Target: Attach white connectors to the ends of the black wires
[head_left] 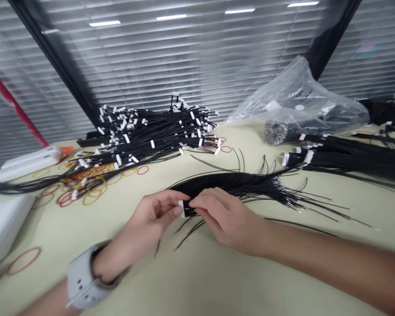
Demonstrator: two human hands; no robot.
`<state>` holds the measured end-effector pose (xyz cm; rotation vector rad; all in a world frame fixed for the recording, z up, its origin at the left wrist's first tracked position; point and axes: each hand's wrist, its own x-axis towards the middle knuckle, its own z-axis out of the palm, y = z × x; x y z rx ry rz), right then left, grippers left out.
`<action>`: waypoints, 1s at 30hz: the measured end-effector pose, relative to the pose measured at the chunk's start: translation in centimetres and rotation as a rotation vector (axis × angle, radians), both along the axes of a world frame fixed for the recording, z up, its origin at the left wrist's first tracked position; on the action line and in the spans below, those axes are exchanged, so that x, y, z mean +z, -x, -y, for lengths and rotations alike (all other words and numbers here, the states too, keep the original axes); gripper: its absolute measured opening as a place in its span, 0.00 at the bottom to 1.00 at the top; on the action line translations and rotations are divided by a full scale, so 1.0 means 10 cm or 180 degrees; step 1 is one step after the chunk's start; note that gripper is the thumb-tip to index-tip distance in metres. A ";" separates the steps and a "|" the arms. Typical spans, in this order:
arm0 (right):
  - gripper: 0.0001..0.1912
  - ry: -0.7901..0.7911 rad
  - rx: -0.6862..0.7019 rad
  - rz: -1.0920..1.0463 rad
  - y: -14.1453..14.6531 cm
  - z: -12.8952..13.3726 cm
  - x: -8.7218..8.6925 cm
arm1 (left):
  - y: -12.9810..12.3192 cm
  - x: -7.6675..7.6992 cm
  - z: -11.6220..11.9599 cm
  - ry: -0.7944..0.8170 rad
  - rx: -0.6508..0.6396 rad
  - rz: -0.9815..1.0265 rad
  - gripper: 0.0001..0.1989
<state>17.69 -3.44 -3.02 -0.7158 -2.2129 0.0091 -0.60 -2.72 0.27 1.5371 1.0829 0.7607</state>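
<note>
My left hand (154, 215) pinches a small white connector (183, 209) at the end of a bundle of thin black wires (240, 186), which fans out to the right over the pale table (197, 281). My right hand (227, 219) sits just beside it, its fingertips closed on the black wires next to the connector. Several loose wires stick out below the hands. A grey band (85, 276) wraps my left wrist.
Behind the hands lies a large heap of black wires with white connectors (151, 138). To the right are another wire bundle (345, 160) and a clear plastic bag (296, 98). Rubber bands (92, 193) and white boxes (3, 228) lie left, below window blinds.
</note>
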 end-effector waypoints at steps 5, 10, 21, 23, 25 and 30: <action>0.18 0.0542 0.0059 -0.0143 -0.01 0.01 0.01 | 0.01 -0.01 -0.01 0.0102 -0.0082 0.0040 0.08; 0.18 0.0629 0.0028 -0.0149 -0.01 0.03 0.02 | 0.00 0.00 -0.02 0.0187 -0.0047 -0.0044 0.08; 0.20 0.0570 0.0049 -0.0046 -0.03 0.02 0.06 | 0.00 -0.01 -0.03 0.0172 -0.0124 -0.0033 0.10; 0.19 0.0611 0.0060 -0.0084 -0.02 0.01 0.07 | 0.01 -0.01 -0.02 0.0154 -0.0111 -0.0022 0.11; 0.20 0.0568 0.0069 -0.0107 -0.02 0.02 0.06 | 0.01 0.00 -0.01 0.0171 -0.0079 -0.0010 0.10; 0.19 0.0022 -0.0041 -0.0075 0.01 0.02 0.03 | -0.03 0.05 0.01 0.0138 -0.0069 -0.0025 0.07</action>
